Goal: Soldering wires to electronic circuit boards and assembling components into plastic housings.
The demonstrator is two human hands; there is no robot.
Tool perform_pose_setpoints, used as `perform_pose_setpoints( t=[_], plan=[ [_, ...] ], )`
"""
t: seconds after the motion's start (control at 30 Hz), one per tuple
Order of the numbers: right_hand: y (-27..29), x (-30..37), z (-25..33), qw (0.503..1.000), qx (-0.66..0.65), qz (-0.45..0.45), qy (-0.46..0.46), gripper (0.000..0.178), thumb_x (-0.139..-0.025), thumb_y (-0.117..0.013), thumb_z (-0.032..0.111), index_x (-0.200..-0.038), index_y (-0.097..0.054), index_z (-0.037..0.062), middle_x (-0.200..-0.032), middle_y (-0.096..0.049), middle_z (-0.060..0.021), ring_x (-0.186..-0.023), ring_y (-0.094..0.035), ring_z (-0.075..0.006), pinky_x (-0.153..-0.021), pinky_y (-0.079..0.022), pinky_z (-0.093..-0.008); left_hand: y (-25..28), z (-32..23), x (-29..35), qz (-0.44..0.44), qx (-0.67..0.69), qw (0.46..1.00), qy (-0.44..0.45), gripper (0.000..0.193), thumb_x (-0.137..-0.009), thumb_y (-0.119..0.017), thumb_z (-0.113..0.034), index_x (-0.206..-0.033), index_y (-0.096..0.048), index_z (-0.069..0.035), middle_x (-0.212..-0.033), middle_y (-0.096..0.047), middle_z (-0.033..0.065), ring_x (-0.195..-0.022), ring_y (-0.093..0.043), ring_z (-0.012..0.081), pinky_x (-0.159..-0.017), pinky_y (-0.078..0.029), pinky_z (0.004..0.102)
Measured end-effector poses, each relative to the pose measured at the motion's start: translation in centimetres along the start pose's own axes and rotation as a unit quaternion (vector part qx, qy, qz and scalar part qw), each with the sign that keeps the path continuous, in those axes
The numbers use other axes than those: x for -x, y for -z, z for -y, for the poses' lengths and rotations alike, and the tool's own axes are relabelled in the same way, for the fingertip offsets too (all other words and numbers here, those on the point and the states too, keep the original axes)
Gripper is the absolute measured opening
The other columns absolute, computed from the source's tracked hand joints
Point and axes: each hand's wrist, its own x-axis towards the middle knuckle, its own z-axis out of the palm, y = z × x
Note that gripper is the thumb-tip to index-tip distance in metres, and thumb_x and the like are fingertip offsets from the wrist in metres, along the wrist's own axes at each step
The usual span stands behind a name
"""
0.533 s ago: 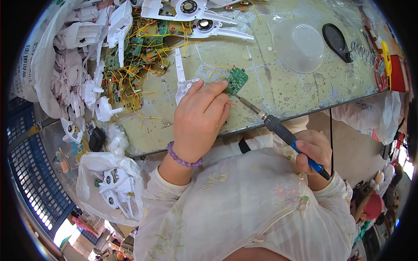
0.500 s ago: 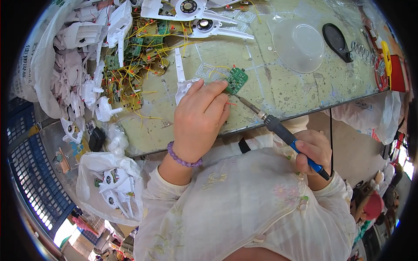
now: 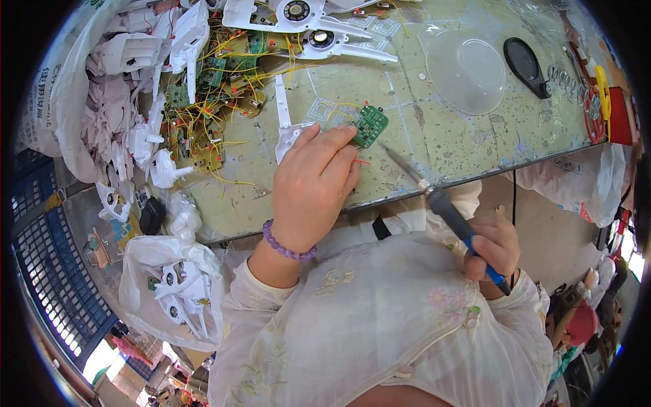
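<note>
My right hand grips a soldering iron with a dark and blue handle. Its metal tip points up and left, a small gap to the right of a green circuit board. My left hand, wearing a purple bead bracelet, has its fingertips closed on the board's left edge. What lies beneath that palm is hidden. A white plastic part with a long arm sits just beyond the left hand, partly covered by it. A short red wire shows by the fingers, and a yellow wire runs from the board.
Piled at the left are circuit boards with yellow wires and white plastic housings. A clear round lid, a black oval part and a coil spring lie at right. An open bag of white parts hangs below the table edge.
The soldering iron's tip has come off the board's lower edge and shifted a little to the right. My left hand and the board stay almost where they were.
</note>
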Motion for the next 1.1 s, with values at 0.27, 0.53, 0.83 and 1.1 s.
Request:
perform_pose_setpoints(
  t=[0.27,0.53,0.83,1.1],
  plan=[
    [-0.3,-0.4,0.2,0.998,0.036,-0.033,-0.038,0.03,-0.096,-0.048,0.026,-0.102,-0.049,-0.003,-0.07,-0.057,-0.016,-0.054,-0.056,-0.0251,-0.046,-0.044,-0.0341,0.2,0.1,0.2,0.009,0.019,1.0,0.007,0.018,-0.069,-0.069,-0.003,-0.086,-0.063,-0.004,-0.104,-0.063,0.0076,-0.091,-0.062,0.0242,-0.091,-0.047,0.0431],
    [-0.2,0.0,-0.2,0.996,0.048,-0.072,-0.027,0.03,-0.095,-0.05,0.025,-0.103,-0.049,-0.0033,-0.071,-0.057,-0.0163,-0.053,-0.055,-0.0244,-0.048,-0.045,-0.0344,2.3,0.5,0.3,0.07,0.054,0.996,0.007,0.019,-0.069,-0.073,-0.009,-0.088,-0.067,-0.011,-0.085,-0.063,0.0012,-0.078,-0.06,0.0182,-0.088,-0.041,0.0391],
    [0.3,-0.2,0.2,0.997,0.04,-0.024,-0.066,0.029,-0.095,-0.05,0.025,-0.108,-0.049,-0.0006,-0.077,-0.058,-0.0156,-0.059,-0.057,-0.0252,-0.052,-0.046,-0.0353,1.7,0.9,0.2,0.056,0.129,0.989,0.052,0.015,-0.069,-0.075,-0.014,-0.084,-0.07,-0.014,-0.073,-0.061,-0.0021,-0.071,-0.057,0.0154,-0.079,-0.037,0.0336],
    [0.1,-0.2,0.4,0.996,0.032,-0.005,-0.079,0.029,-0.095,-0.05,0.025,-0.109,-0.048,0.0002,-0.08,-0.059,-0.0156,-0.061,-0.058,-0.0252,-0.054,-0.047,-0.0354,1.2,0.4,-0.2,0.037,0.094,0.993,0.061,0.013,-0.068,-0.075,-0.012,-0.08,-0.07,-0.013,-0.073,-0.059,-0.0016,-0.074,-0.055,0.0178,-0.077,-0.037,0.0335]
  ],
)
